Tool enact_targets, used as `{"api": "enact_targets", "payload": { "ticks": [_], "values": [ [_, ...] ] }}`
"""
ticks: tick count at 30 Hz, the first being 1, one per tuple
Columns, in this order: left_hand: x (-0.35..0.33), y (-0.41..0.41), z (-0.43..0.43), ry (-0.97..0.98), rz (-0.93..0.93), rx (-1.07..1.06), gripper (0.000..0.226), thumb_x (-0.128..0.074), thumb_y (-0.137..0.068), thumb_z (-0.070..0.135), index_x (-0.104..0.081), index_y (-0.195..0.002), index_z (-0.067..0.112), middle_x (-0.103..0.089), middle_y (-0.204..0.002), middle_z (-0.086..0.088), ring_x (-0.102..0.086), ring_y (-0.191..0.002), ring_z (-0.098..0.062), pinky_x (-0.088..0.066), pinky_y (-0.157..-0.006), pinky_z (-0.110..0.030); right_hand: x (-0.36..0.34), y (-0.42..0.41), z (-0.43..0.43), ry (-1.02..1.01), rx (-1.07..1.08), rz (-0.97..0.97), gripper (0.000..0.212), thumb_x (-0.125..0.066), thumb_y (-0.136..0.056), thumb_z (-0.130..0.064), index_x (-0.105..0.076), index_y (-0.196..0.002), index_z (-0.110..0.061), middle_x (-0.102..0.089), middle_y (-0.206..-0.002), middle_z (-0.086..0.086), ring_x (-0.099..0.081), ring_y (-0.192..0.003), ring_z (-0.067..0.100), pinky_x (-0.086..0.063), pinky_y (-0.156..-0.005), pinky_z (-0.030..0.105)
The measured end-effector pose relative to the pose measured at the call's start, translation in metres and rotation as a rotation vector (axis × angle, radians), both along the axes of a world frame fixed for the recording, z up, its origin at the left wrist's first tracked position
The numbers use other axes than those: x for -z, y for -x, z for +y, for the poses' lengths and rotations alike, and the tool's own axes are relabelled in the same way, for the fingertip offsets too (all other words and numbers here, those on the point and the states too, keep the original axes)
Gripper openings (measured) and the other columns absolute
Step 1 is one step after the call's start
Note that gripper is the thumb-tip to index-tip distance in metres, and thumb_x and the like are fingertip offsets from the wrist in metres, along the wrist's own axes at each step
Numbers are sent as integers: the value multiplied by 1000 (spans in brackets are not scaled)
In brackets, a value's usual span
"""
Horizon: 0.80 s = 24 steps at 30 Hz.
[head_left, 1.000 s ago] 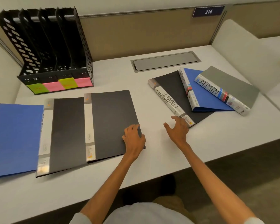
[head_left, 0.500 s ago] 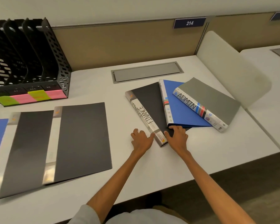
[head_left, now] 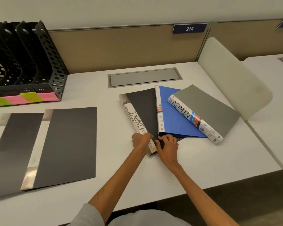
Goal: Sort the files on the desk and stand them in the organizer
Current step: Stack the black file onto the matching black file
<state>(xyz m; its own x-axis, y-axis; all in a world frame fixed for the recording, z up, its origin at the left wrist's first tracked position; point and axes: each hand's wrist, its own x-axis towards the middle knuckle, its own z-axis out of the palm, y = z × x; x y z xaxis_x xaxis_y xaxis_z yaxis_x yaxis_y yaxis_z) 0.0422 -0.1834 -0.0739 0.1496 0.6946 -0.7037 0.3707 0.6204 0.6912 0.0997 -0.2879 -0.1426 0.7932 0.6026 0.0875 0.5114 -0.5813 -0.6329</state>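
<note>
A black file with FINANCE on its spine (head_left: 141, 110) lies flat right of centre. My left hand (head_left: 141, 141) curls around the near end of that spine. My right hand (head_left: 167, 144) grips the file's near corner from the other side. A blue file (head_left: 173, 123) overlaps the black one, and a grey file marked ADMIN (head_left: 207, 108) lies on top of the blue. Two black files (head_left: 67, 144) (head_left: 15, 147) lie flat at the left. The black slotted organizer (head_left: 44, 61) stands at the back left with green and pink labels.
A grey cable hatch (head_left: 144, 77) is set into the desk behind the files. A white rounded divider (head_left: 235, 82) rises at the right, beside the grey file. A beige partition (head_left: 121, 48) closes off the back. The desk's front edge (head_left: 203, 185) runs close to my body.
My left hand left the black file on the left and moved right to the FINANCE spine. My right hand closed on the same file's near corner. The view swung right.
</note>
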Motion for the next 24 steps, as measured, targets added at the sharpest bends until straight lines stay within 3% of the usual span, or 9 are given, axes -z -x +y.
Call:
{"api": "enact_targets", "payload": {
  "ticks": [4,10,15,18,24],
  "values": [
    [1,5,-2,-30,-131,-85,59,-81,-67,-3,-54,-119,3,-64,-122,-16,-65,-100,-35,-57,-85,-47,-3,-2,-4,-60,-32,-8,25,-58,-96,-30,-66,-115,-15,-57,-117,3,-46,-112,17,-37,-93,26],
    [-24,21,18,-249,-164,-156,51,-88,-57,8,-63,-100,19,-69,-108,-2,-69,-84,-23,-61,-71,-36,-21,8,11,-196,-127,-44,26,-54,-99,-25,-65,-121,-16,-58,-111,0,-45,-103,10,-40,-89,23],
    [-60,30,38,-484,-144,-184,38,-85,-64,17,-70,-99,20,-72,-107,0,-69,-83,-19,-61,-68,-32,-49,13,45,-287,-214,17,26,-53,-99,-24,-64,-121,-15,-58,-112,3,-48,-104,8,-37,-87,7],
    [-77,37,48,-573,-144,-180,35,-83,-67,19,-71,-100,20,-71,-107,2,-69,-83,-20,-61,-71,-35,-65,5,64,-273,-270,74,32,-51,-100,-29,-60,-128,-16,-57,-119,4,-51,-110,14,-46,-94,22],
    [-107,44,59,-699,-179,-208,34,-83,-68,19,-73,-100,20,-72,-104,4,-69,-83,-18,-61,-71,-35,-82,-23,92,-164,-286,367,48,-54,-96,-42,-51,-139,-20,-47,-143,8,-46,-128,23,-41,-103,33]
  ]
}}
